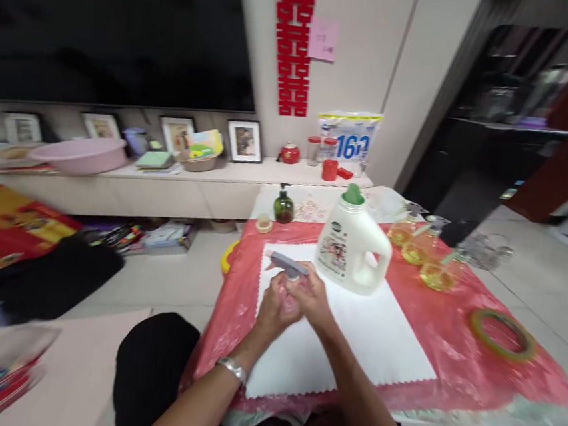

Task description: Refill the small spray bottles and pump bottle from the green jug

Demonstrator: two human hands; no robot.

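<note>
The grey-topped pink bottle (289, 266) is held over the white mat (369, 345), its body clasped by the left hand (274, 311), seemingly for steadiness, its neck gripped by the right hand (313, 295). Beside them, a white jug (341, 245) is stood within reach.

Bottle (292, 277): pinkish, see-through body, mostly covered, with a grey pump head (286, 263) seated on a pale collar. Stands roughly upright, just below frame centre, spout pointing left and slightly up. Fill level too hidden to tell.
</note>
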